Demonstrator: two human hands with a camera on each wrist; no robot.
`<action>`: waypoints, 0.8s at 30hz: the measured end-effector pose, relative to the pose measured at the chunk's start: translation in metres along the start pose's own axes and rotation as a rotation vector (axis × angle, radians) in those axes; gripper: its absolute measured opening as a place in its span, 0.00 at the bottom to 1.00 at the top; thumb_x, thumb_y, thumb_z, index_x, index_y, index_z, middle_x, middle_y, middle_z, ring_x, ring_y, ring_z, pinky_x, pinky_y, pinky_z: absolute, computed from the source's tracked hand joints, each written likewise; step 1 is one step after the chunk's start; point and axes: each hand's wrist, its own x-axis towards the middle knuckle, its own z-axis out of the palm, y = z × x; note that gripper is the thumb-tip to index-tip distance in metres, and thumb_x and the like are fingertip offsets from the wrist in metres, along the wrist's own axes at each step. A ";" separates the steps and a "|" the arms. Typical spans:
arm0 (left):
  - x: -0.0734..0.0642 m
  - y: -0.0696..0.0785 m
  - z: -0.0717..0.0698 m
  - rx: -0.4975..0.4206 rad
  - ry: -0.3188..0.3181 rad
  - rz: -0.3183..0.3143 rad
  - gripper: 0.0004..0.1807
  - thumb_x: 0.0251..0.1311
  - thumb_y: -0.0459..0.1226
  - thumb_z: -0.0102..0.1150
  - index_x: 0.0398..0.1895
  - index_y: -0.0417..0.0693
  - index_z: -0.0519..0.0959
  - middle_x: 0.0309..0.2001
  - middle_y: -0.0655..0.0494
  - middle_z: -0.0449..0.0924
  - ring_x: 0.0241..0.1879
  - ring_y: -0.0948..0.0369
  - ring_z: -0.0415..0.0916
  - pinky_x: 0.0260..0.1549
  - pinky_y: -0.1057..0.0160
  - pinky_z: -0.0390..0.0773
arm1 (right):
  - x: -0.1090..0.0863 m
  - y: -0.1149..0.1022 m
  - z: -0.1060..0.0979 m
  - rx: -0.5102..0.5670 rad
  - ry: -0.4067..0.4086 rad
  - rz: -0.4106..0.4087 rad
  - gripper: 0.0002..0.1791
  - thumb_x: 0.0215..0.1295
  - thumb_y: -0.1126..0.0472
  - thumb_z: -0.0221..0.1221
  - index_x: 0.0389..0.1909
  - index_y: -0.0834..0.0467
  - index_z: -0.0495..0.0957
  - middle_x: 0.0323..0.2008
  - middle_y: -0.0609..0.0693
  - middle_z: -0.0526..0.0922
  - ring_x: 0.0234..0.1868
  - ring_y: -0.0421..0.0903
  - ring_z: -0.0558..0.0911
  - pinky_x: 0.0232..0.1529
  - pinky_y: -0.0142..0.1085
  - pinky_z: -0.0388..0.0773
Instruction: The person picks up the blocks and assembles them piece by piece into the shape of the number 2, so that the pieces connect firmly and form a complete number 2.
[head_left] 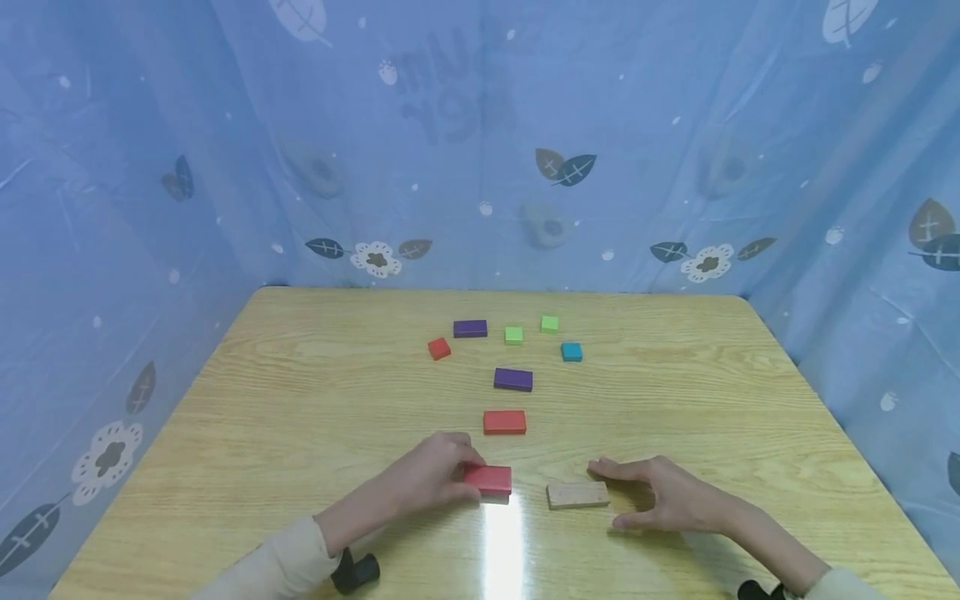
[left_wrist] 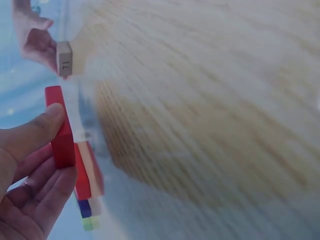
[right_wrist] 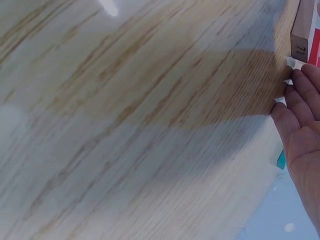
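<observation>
My left hand [head_left: 427,473] pinches a red rectangular block [head_left: 490,479] between thumb and fingers, just over the table. Its thumb lies on the block's near face in the left wrist view, where the red block [left_wrist: 62,130] looks upright. To the right, a plain wooden block [head_left: 577,495] with a number printed on its end lies flat. Beside that block's right end is my right hand [head_left: 673,497], thumb and fingers spread apart and holding nothing. Another red block [head_left: 505,422] lies just beyond the held one, and a purple block [head_left: 513,380] beyond that.
Farther back on the wooden table [head_left: 300,392] lie a second purple block [head_left: 470,329], a small red block [head_left: 439,348], two small green blocks [head_left: 513,336] and a small blue block [head_left: 572,352]. A blue patterned curtain [head_left: 480,150] surrounds the back and sides.
</observation>
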 end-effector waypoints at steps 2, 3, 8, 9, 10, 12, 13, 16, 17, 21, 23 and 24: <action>0.002 0.000 -0.001 -0.001 -0.005 0.000 0.19 0.48 0.41 0.73 0.42 0.41 0.85 0.32 0.58 0.81 0.26 0.72 0.67 0.26 0.76 0.71 | 0.000 0.000 0.000 0.008 0.002 -0.006 0.36 0.60 0.44 0.63 0.66 0.57 0.69 0.62 0.60 0.72 0.62 0.55 0.72 0.61 0.35 0.68; 0.003 0.000 -0.001 -0.003 -0.007 0.001 0.18 0.48 0.41 0.73 0.42 0.41 0.85 0.32 0.58 0.80 0.26 0.72 0.67 0.26 0.76 0.71 | 0.000 0.000 0.000 0.009 0.005 -0.008 0.36 0.60 0.44 0.63 0.66 0.57 0.69 0.62 0.60 0.72 0.62 0.55 0.72 0.61 0.34 0.68; 0.008 0.002 -0.001 -0.006 -0.007 0.009 0.19 0.48 0.42 0.73 0.42 0.42 0.85 0.32 0.61 0.80 0.26 0.72 0.66 0.25 0.77 0.70 | 0.000 0.001 0.001 0.024 0.011 0.000 0.36 0.60 0.45 0.63 0.65 0.58 0.70 0.62 0.60 0.72 0.63 0.51 0.71 0.61 0.31 0.67; 0.009 0.003 -0.001 -0.002 -0.006 0.014 0.19 0.48 0.42 0.73 0.42 0.42 0.85 0.32 0.61 0.80 0.26 0.72 0.66 0.25 0.77 0.70 | 0.000 0.001 0.001 0.025 0.013 0.004 0.36 0.59 0.45 0.63 0.65 0.58 0.70 0.62 0.59 0.72 0.63 0.50 0.71 0.61 0.30 0.67; 0.009 0.003 0.000 -0.002 -0.003 0.020 0.19 0.47 0.43 0.73 0.42 0.42 0.85 0.32 0.61 0.79 0.26 0.72 0.65 0.25 0.77 0.70 | 0.000 0.001 0.002 0.026 0.013 0.009 0.36 0.59 0.44 0.64 0.65 0.58 0.70 0.62 0.59 0.72 0.63 0.49 0.71 0.61 0.30 0.67; 0.010 0.003 0.001 -0.001 0.001 0.030 0.19 0.47 0.43 0.73 0.41 0.42 0.85 0.31 0.62 0.79 0.26 0.73 0.65 0.24 0.78 0.69 | 0.000 0.001 0.002 0.029 0.012 0.017 0.36 0.60 0.44 0.63 0.65 0.58 0.70 0.62 0.59 0.72 0.63 0.49 0.70 0.60 0.29 0.66; 0.011 0.004 0.001 0.001 0.002 0.034 0.20 0.47 0.43 0.73 0.41 0.42 0.85 0.31 0.62 0.79 0.25 0.73 0.65 0.23 0.78 0.69 | 0.000 0.001 0.002 0.030 0.012 0.018 0.36 0.60 0.44 0.63 0.65 0.58 0.70 0.62 0.59 0.72 0.63 0.49 0.70 0.60 0.29 0.66; 0.012 0.004 0.002 0.002 0.000 0.034 0.20 0.46 0.44 0.73 0.41 0.42 0.85 0.32 0.62 0.80 0.26 0.72 0.65 0.23 0.78 0.69 | 0.000 0.001 0.003 0.035 0.010 0.014 0.36 0.60 0.45 0.63 0.65 0.58 0.70 0.62 0.60 0.72 0.63 0.49 0.71 0.60 0.29 0.66; 0.012 0.005 0.002 0.002 -0.005 0.030 0.20 0.46 0.44 0.73 0.41 0.43 0.85 0.32 0.62 0.80 0.26 0.73 0.65 0.24 0.78 0.69 | 0.000 0.001 0.002 0.038 0.010 0.014 0.36 0.60 0.45 0.63 0.65 0.58 0.70 0.62 0.60 0.72 0.63 0.50 0.70 0.60 0.29 0.67; 0.014 0.007 0.004 -0.006 -0.021 0.027 0.19 0.45 0.43 0.74 0.41 0.43 0.85 0.34 0.60 0.81 0.28 0.72 0.67 0.26 0.78 0.70 | -0.001 0.000 0.002 0.047 0.007 0.019 0.36 0.60 0.44 0.63 0.65 0.58 0.70 0.62 0.60 0.71 0.63 0.49 0.70 0.60 0.30 0.67; 0.014 0.008 0.004 -0.014 -0.028 0.031 0.19 0.45 0.42 0.74 0.40 0.42 0.85 0.34 0.60 0.81 0.28 0.72 0.68 0.27 0.78 0.71 | -0.001 0.000 0.002 0.050 0.005 0.018 0.36 0.60 0.44 0.63 0.65 0.58 0.70 0.62 0.60 0.71 0.63 0.49 0.70 0.60 0.30 0.68; 0.015 0.008 0.004 -0.016 -0.030 0.034 0.19 0.45 0.42 0.75 0.40 0.42 0.85 0.34 0.59 0.81 0.28 0.72 0.67 0.27 0.78 0.71 | -0.001 0.001 0.002 0.049 0.006 0.018 0.36 0.60 0.44 0.63 0.65 0.58 0.70 0.62 0.60 0.71 0.63 0.49 0.70 0.60 0.30 0.68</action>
